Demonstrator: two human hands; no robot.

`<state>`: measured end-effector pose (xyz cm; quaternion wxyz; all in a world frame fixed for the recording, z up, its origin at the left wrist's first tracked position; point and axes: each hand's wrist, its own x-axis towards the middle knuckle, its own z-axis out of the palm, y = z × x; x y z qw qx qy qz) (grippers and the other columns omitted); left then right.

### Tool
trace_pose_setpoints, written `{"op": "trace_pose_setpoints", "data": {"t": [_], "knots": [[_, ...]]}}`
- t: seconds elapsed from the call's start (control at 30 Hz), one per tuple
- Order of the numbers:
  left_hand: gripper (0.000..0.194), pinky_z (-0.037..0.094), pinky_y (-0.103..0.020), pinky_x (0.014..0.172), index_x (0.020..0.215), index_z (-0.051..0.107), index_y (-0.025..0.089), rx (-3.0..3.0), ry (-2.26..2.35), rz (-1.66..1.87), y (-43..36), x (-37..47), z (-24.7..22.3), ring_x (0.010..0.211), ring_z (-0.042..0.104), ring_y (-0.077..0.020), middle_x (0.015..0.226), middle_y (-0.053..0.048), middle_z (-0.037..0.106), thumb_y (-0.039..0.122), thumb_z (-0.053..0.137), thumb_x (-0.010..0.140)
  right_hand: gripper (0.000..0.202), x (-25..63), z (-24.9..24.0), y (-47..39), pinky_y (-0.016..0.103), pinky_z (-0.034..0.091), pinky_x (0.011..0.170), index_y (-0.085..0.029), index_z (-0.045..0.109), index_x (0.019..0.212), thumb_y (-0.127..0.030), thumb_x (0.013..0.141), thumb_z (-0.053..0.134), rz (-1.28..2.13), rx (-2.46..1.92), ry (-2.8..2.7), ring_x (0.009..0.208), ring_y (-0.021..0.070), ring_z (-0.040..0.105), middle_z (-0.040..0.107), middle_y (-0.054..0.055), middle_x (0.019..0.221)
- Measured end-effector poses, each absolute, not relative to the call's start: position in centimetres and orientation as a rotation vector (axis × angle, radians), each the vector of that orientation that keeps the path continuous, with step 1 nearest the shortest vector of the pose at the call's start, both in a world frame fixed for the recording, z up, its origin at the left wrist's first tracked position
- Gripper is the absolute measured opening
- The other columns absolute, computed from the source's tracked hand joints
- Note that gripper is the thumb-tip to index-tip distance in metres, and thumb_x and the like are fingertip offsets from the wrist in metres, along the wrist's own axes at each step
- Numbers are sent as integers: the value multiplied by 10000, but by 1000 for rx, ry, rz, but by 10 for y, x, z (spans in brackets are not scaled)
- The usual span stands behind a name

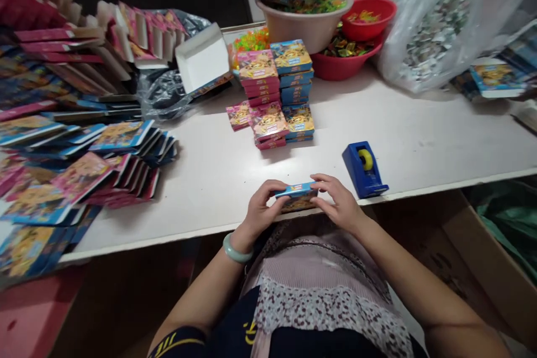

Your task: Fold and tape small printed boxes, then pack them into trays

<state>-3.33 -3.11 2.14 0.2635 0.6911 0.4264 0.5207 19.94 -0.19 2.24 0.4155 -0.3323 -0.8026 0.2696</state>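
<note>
A small blue printed box (pixel 298 203) stands on its edge at the table's front edge, between my two hands. My left hand (pixel 265 206) grips its left end, thumb on the near face and fingers on top. At the other end, my right hand (pixel 335 201) pinches the box the same way. Just right of that hand is a blue tape dispenser (pixel 363 173) with a yellow core. Beyond my hands are stacked pink boxes (pixel 268 122) and, beside them, stacked blue boxes (pixel 298 121).
Flattened and part-folded cartons (pixel 121 137) pile up on the left. An open white box (pixel 203 61) lies behind them. A pale basin (pixel 302 28), red bowls (pixel 342 61) and a clear plastic bag (pixel 432 39) line the back. Below the right edge stands a cardboard carton (pixel 486 246).
</note>
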Motion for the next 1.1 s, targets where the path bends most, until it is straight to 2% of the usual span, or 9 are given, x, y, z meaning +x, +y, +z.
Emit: {"op": "trace_pose_setpoints", "data": {"t": [0.07,0.2,0.33,0.5,0.63,0.8,0.93,1.0,1.1], "knots": [[191,565,-271,773,1027,641,211,1779,1199,1495,-28,-25,21,919,650,-143,965,-42,657,122,652,858,344,230,27,-5,388,568,823,-256,526,1265,-283,928,589,630,-1028,-1939,1138,244,580,594,118,1246],[229,551,-313,831,1036,664,241,1838,1233,1619,-19,-9,13,967,635,-152,1025,-33,650,93,628,866,242,298,29,-9,398,553,716,-199,643,1094,-348,933,541,328,-1581,-1768,832,228,615,607,118,1054],[273,557,-309,819,1067,655,249,1996,1247,1552,-14,-6,9,963,632,-149,1034,-30,648,69,613,866,310,319,24,-2,437,528,795,-175,712,1013,-398,919,519,299,-1821,-1817,915,274,608,574,144,1075],[288,561,-308,828,1085,631,238,2054,1273,1511,-12,-10,9,984,627,-150,1050,-36,636,53,599,867,323,309,14,9,363,526,665,-226,747,844,-515,825,604,650,-1705,-1563,718,190,573,587,76,934],[286,562,-315,821,1089,625,234,2037,1291,1529,-10,-10,5,991,625,-157,1058,-41,632,55,598,867,392,303,0,0,331,564,638,-207,721,789,-592,718,702,962,-1487,-1096,814,196,596,581,78,1012],[300,555,-349,868,1095,621,231,2066,1258,1512,-7,-12,5,1049,625,-172,1120,-58,638,41,603,863,315,296,-13,-13,329,559,713,-198,690,703,-506,771,674,720,-1576,-1150,948,225,594,550,94,1024],[299,566,-353,876,1105,607,223,2109,1214,1467,-6,-12,7,1069,635,-174,1152,-70,649,41,595,869,293,300,-9,-20,347,550,685,-202,648,672,-459,807,617,578,-1678,-1326,866,229,606,584,107,948],[267,582,-329,828,1093,601,220,2130,1216,1455,-7,-10,8,1011,652,-165,1095,-62,663,70,605,872,268,294,3,-26,342,544,673,-207,659,691,-441,816,622,672,-1640,-1394,773,213,616,627,80,841],[204,588,-293,752,1042,589,217,2167,1226,1442,-9,-5,10,933,662,-158,1027,-60,662,115,626,869,214,263,30,-33,305,538,596,-220,721,786,-418,825,651,1070,-1426,-1351,606,167,611,683,32,727]]}}
